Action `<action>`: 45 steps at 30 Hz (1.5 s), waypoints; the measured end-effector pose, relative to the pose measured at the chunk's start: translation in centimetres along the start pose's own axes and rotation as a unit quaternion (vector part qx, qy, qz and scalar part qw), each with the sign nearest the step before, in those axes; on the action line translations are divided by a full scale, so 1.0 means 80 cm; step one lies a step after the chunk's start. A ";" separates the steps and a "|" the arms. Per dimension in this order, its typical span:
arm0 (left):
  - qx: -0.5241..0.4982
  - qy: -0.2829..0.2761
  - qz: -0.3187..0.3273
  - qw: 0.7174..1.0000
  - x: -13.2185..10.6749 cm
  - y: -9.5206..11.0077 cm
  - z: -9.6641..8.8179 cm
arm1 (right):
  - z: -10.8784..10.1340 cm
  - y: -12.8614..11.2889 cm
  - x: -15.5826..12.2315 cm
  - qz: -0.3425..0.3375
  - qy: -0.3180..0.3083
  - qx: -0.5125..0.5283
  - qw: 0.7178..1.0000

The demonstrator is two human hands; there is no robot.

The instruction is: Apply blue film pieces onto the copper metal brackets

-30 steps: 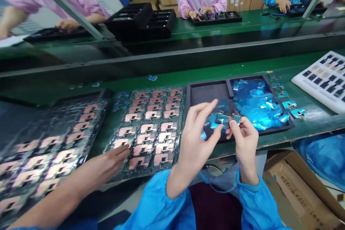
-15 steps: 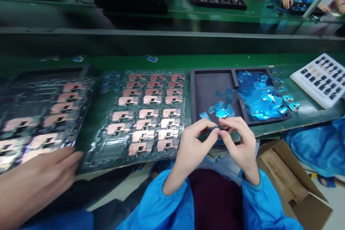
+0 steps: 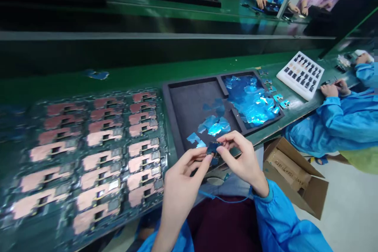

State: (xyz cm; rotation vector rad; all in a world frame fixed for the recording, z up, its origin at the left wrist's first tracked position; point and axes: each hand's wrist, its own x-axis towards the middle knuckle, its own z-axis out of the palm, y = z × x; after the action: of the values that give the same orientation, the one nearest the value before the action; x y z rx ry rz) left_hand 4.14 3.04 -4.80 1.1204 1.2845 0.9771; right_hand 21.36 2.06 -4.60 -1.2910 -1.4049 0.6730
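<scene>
Between my hands is a small dark blue circuit board point(image 3: 213, 148), raised over the front edge of the bench. My left hand point(image 3: 186, 169) pinches its left side with thumb and forefinger. At its right side, the thumb and fingertips of my right hand point(image 3: 240, 155) close on the board's edge. Just beyond my fingers, loose pieces of blue film point(image 3: 215, 125) lie in the left compartment of a black foam tray point(image 3: 193, 94). Left of that stands a clear plastic tray point(image 3: 163, 141) with rows of copper-coloured boards point(image 3: 103, 138).
A heap of blue film point(image 3: 251, 98) fills the tray's right compartment. Small boards point(image 3: 282, 101) lie beside it, near a white tray of dark parts point(image 3: 302, 75). A cardboard box point(image 3: 295, 177) stands below. Co-workers' hands point(image 3: 335, 88) work at right and across the bench.
My view has swung right, so the trays sit further left. The board between my hands now shows its flat face. The co-worker's hand at the far left is out of view.
</scene>
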 end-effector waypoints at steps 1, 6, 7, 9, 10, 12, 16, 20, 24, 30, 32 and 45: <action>0.002 0.004 0.008 1.000 -0.001 0.000 0.001 | 0.001 -0.002 -0.001 -0.005 0.001 0.000 1.000; 0.019 -0.002 0.035 0.999 -0.003 0.007 0.005 | -0.003 -0.004 -0.006 -0.010 0.015 -0.002 1.000; 0.015 -0.006 0.030 0.999 -0.003 0.007 0.006 | -0.004 -0.003 -0.007 -0.008 0.019 -0.005 1.000; -0.001 -0.020 0.020 1.000 -0.004 0.009 0.009 | -0.006 0.001 -0.008 -0.003 0.030 -0.015 0.999; -0.011 -0.028 0.014 0.999 -0.004 0.009 0.011 | -0.007 0.003 -0.009 0.002 0.034 -0.018 0.999; -0.027 -0.033 0.003 0.999 -0.005 0.009 0.015 | -0.007 0.006 -0.010 0.016 0.030 -0.015 0.999; -0.034 -0.006 0.011 0.999 -0.007 0.011 0.018 | -0.008 0.007 -0.012 0.021 0.008 -0.007 1.000; -0.044 -0.024 0.019 0.999 -0.010 0.011 0.019 | -0.007 0.006 -0.011 -0.005 0.036 -0.045 0.998; -0.062 -0.004 -0.009 0.998 -0.010 0.004 0.020 | -0.007 0.008 -0.010 -0.033 0.033 -0.087 0.995; -0.064 0.008 -0.006 0.998 -0.010 -0.001 0.018 | -0.008 0.003 -0.016 -0.196 0.078 -0.222 0.952; -0.067 -0.008 -0.003 0.998 -0.012 0.001 0.016 | -0.007 0.000 -0.016 -0.209 0.073 -0.240 0.945; -0.168 -0.009 -0.072 0.983 -0.014 -0.009 0.005 | -0.015 0.010 -0.032 -0.285 0.033 -0.259 0.922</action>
State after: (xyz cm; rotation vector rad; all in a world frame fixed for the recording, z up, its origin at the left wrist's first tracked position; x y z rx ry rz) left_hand 4.40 1.75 -5.24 0.7642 1.1196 1.0268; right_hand 22.35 -0.42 -5.83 -1.1815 -1.8624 -0.1514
